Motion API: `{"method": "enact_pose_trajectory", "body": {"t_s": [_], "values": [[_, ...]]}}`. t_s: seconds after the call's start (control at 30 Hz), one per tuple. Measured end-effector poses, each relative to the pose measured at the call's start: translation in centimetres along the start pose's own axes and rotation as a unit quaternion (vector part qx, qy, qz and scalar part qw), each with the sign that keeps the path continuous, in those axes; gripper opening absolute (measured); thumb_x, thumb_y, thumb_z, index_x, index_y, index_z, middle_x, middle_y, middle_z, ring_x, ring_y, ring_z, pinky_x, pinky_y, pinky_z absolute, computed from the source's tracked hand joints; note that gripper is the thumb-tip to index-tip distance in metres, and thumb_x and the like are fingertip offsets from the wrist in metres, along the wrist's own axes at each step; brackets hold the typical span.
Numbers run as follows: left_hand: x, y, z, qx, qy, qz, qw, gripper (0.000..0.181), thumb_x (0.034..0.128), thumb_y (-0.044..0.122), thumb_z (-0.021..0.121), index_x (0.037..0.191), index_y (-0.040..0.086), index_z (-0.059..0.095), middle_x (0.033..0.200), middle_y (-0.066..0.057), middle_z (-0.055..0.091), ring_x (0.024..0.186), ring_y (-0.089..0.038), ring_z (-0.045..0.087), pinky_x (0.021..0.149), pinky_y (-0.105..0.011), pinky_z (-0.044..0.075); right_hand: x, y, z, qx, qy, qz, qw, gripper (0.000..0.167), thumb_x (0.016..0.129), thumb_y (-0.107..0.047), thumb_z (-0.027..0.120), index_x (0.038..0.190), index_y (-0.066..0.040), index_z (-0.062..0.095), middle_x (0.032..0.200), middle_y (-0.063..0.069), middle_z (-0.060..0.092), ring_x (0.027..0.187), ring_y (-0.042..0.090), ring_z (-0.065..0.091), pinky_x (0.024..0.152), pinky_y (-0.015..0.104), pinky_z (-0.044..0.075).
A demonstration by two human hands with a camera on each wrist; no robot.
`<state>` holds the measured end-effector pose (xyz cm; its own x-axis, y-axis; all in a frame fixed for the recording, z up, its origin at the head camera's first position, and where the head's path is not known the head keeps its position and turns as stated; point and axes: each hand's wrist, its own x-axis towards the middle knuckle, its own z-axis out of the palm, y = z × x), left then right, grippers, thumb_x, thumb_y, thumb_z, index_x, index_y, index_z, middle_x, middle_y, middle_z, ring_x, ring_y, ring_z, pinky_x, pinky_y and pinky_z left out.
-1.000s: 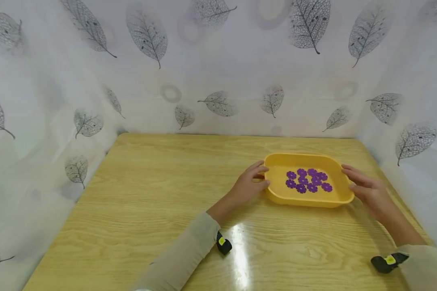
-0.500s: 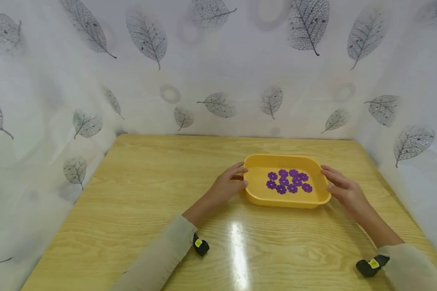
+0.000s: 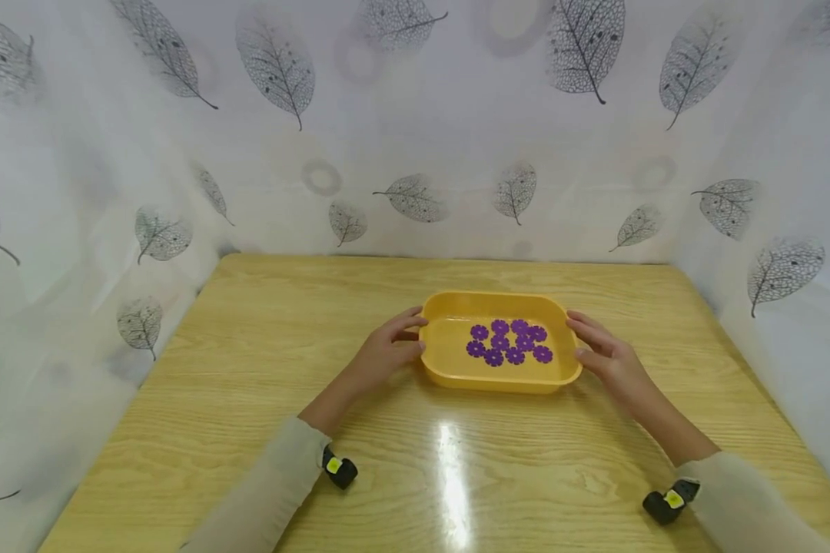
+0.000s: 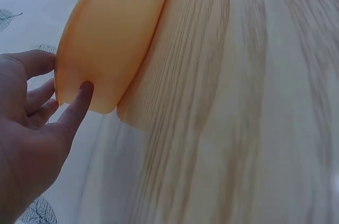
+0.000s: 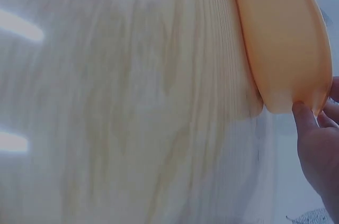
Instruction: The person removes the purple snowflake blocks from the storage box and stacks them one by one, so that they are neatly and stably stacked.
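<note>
A yellow plastic tray (image 3: 449, 361) with raised walls sits on the table, several purple flower-shaped discs (image 3: 500, 342) spread flat over its floor. My left hand (image 3: 383, 349) grips the tray's left end, and my right hand (image 3: 612, 361) grips its right end. In the left wrist view, the left thumb (image 4: 79, 105) presses the outer wall of the tray (image 4: 114, 38) while the other fingers lie along the rim. The right wrist view has the right thumb (image 5: 303, 118) against the opposite end wall, with fingertips at the rim, partly cut off by the frame.
A wood-grain table (image 3: 283, 330) carries the tray, with a glare streak (image 3: 453, 484) near its front. Behind and at both sides hangs a pale curtain (image 3: 415, 115) printed with grey leaves. A small black device (image 3: 339, 468) is strapped at each wrist.
Both hands have moved the tray leftward across the table, from the right side toward the middle. The purple discs travelled with it, and the grip at both ends looks the same.
</note>
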<state>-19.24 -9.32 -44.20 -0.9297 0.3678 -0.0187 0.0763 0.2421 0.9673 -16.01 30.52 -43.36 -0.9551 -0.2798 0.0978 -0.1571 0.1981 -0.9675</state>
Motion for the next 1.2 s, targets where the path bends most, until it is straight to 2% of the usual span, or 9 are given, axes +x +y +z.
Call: {"method": "enact_pose_trajectory", "body": {"t_s": [0.07,0.2,0.3,0.4,0.63,0.8,0.93,1.03,1.2], "values": [[-0.4,-0.1,-0.7,0.002,-0.001,-0.001,1.0000,0.045,0.0983,0.020,0.064,0.142,0.011,0.057,0.161,0.011,0.035,0.130,-0.026,0.055,0.098,-0.036,0.055,0.3,-0.2,0.7,0.000,-0.002,0.004,1.0000,0.054,0.105,-0.008,0.051,0.152,0.009,0.030,0.167,0.013,0.022,0.140,-0.005,0.034,0.098,0.009,0.044],[-1.0,-0.3,-2.1,0.012,-0.006,-0.001,0.9999,0.046,0.0986,0.022,0.063,0.143,0.011,0.056,0.163,0.009,0.032,0.132,-0.029,0.054,0.099,-0.036,0.054,0.9,-0.4,2.0,-0.011,-0.005,0.009,0.9999,0.054,0.105,-0.010,0.051,0.152,0.008,0.032,0.166,0.017,0.018,0.152,0.018,0.024,0.099,0.008,0.041],[-1.5,-0.6,-3.3,0.025,-0.004,-0.003,0.9997,0.046,0.0989,0.023,0.063,0.142,0.012,0.056,0.163,0.011,0.033,0.132,-0.027,0.054,0.098,-0.034,0.054,1.3,-0.5,3.0,-0.025,-0.005,0.011,0.9996,0.053,0.105,-0.010,0.052,0.152,0.007,0.035,0.166,0.018,0.019,0.154,0.033,0.016,0.099,0.006,0.039],[-2.2,-0.9,-4.3,0.035,-0.001,-0.003,0.9994,0.045,0.0994,0.023,0.062,0.143,0.013,0.055,0.163,0.011,0.033,0.132,-0.028,0.054,0.099,-0.035,0.054,1.6,-0.5,4.0,-0.032,-0.012,0.011,0.9994,0.053,0.105,-0.010,0.052,0.152,0.006,0.035,0.167,0.017,0.019,0.153,0.039,0.012,0.099,0.005,0.038],[-3.2,-1.2,-5.5,0.030,0.000,0.001,0.9995,0.046,0.1005,0.020,0.062,0.144,0.010,0.053,0.164,0.008,0.032,0.133,-0.032,0.052,0.100,-0.037,0.053,2.1,-0.8,5.3,-0.014,-0.022,0.014,0.9996,0.054,0.104,-0.008,0.052,0.153,0.007,0.032,0.168,0.016,0.016,0.154,0.039,0.010,0.101,0.005,0.037],[-3.2,-1.2,-5.6,0.024,-0.002,0.005,0.9997,0.046,0.1006,0.018,0.061,0.145,0.008,0.052,0.164,0.005,0.031,0.134,-0.036,0.051,0.100,-0.040,0.053,2.4,-0.9,5.0,-0.062,-0.018,0.029,0.9975,0.054,0.104,-0.012,0.054,0.154,-0.001,0.036,0.167,0.009,0.021,0.155,0.034,0.013,0.104,0.007,0.036],[-3.3,-1.0,-5.6,0.028,0.002,-0.001,0.9996,0.045,0.1003,0.018,0.061,0.144,0.008,0.053,0.164,0.004,0.032,0.133,-0.036,0.052,0.101,-0.041,0.053,2.8,-0.8,4.8,-0.108,-0.004,0.031,0.9937,0.051,0.104,-0.023,0.056,0.152,-0.008,0.044,0.164,0.005,0.031,0.154,0.030,0.020,0.119,0.032,0.032],[-3.3,-0.9,-5.6,0.027,0.004,-0.004,0.9996,0.046,0.1001,0.016,0.061,0.144,0.007,0.053,0.165,0.003,0.031,0.133,-0.036,0.052,0.101,-0.041,0.053,3.2,-0.7,4.8,-0.131,0.017,0.025,0.9909,0.050,0.104,-0.029,0.058,0.148,-0.010,0.050,0.161,0.005,0.037,0.153,0.029,0.024,0.119,0.050,0.028],[-3.4,-0.8,-5.4,0.019,0.010,-0.006,0.9998,0.046,0.0995,0.017,0.062,0.144,0.006,0.053,0.164,0.003,0.031,0.132,-0.035,0.052,0.100,-0.040,0.053,3.9,-0.5,4.6,-0.151,0.043,0.012,0.9875,0.043,0.102,-0.025,0.061,0.140,-0.005,0.058,0.156,0.007,0.045,0.150,0.030,0.031,0.116,0.026,0.034]]}}
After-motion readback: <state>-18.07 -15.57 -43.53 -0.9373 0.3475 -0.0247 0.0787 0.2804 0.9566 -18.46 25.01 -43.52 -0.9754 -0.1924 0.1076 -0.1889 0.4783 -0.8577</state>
